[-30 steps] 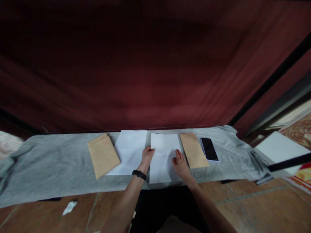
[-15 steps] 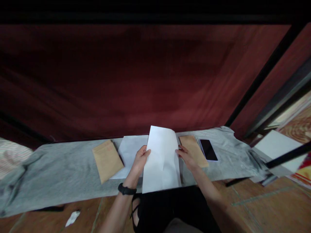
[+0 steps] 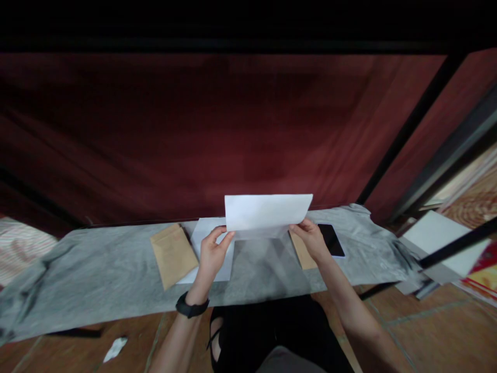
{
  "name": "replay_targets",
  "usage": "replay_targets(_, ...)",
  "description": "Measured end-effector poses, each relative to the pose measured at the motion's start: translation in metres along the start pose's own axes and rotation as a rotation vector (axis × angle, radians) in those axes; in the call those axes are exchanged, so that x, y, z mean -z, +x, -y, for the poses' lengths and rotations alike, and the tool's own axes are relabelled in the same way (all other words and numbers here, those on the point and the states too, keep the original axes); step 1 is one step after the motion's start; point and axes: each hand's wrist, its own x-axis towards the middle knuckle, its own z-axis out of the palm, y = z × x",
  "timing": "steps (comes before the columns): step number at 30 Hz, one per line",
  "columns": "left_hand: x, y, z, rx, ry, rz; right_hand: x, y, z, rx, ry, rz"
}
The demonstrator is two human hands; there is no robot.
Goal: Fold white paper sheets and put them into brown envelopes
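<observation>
Far L of sheet [image 3: 267, 212] – striped fabric [image 3: 24, 247], pale, cut off by view edge. Grey cloth [image 3: 112, 274] starts next to it, runs below sheet & on well to sheet's R; rumpled at both ends. White scrap [image 3: 115, 349] on tiled floor [image 3: 70, 355], L of sheet, nearer the wearer.

L env. [image 3: 174, 256], tan, flat on cloth, L of sheet, set askew; its R side overlaps flat paper [image 3: 223, 269], white, just L of & lower than sheet. Black band [image 3: 192, 305] on L wrist.

L hand [image 3: 212, 254] in front of flat paper, thumb + fingers pinching sheet's lower L corner.

Sheet itself: b/w the two hands, lifted off cloth, long edge across, upper part seen against red panel [image 3: 248, 129]. Side in view plain white. Dimmer strip shows under its lower edge – can't tell if 2nd layer or shade. Black trousers [image 3: 279, 331] below sheet, nearer wearer.

R hand [image 3: 313, 241] grasps sheet's lower R corner, thumb at edge, other fingers partly hidden.

R env. [image 3: 304, 254], tan, on cloth, lower R of sheet, partly covered by R hand. Phone [image 3: 334, 239] R of sheet, screen dark, L side hidden by R hand. Black post [image 3: 407, 132] slants up, R of sheet. Farther R: white board [image 3: 437, 235], black bar crossing it; then red-yellow print [image 3: 485, 274], farthest from sheet.
</observation>
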Motion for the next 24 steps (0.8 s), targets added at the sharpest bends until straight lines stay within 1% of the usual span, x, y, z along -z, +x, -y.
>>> replay_targets(1, 0.001, -0.001, 0.001, -0.063, 0.019, 0.004, 0.003, 0.000, 0.002, 0.044, -0.039, 0.001)
replay_targets(3, 0.000, -0.006, 0.007, -0.160, 0.019, 0.072, 0.008, -0.004, -0.001, 0.113, -0.109, 0.019)
replay_targets(5, -0.004, -0.016, 0.021, -0.190, 0.016, 0.146, 0.013, -0.013, -0.013, 0.143, -0.166, 0.040)
replay_targets(8, -0.017, -0.037, 0.052, -0.146, 0.040, 0.203, 0.018, -0.033, -0.040, 0.130, -0.259, 0.070)
replay_targets(11, -0.032, -0.061, 0.085, -0.105, 0.095, 0.292, 0.022, -0.058, -0.070, 0.112, -0.358, 0.173)
replay_targets(14, -0.042, -0.081, 0.107, -0.063, 0.137, 0.396, 0.028, -0.083, -0.098, 0.076, -0.488, 0.223)
replay_targets(16, -0.044, -0.092, 0.114, -0.022, 0.171, 0.468, 0.032, -0.096, -0.112, 0.071, -0.589, 0.238)
replay_targets(18, -0.043, -0.100, 0.117, 0.028, 0.214, 0.528, 0.036, -0.107, -0.120, 0.101, -0.708, 0.303)
replay_targets(20, -0.041, -0.108, 0.119, 0.080, 0.255, 0.570, 0.039, -0.117, -0.122, 0.154, -0.823, 0.375)
replay_targets(22, -0.039, -0.116, 0.120, 0.125, 0.286, 0.574, 0.042, -0.126, -0.120, 0.202, -0.910, 0.433)
replay_targets(24, -0.038, -0.123, 0.123, 0.159, 0.314, 0.532, 0.044, -0.134, -0.117, 0.227, -0.965, 0.493)
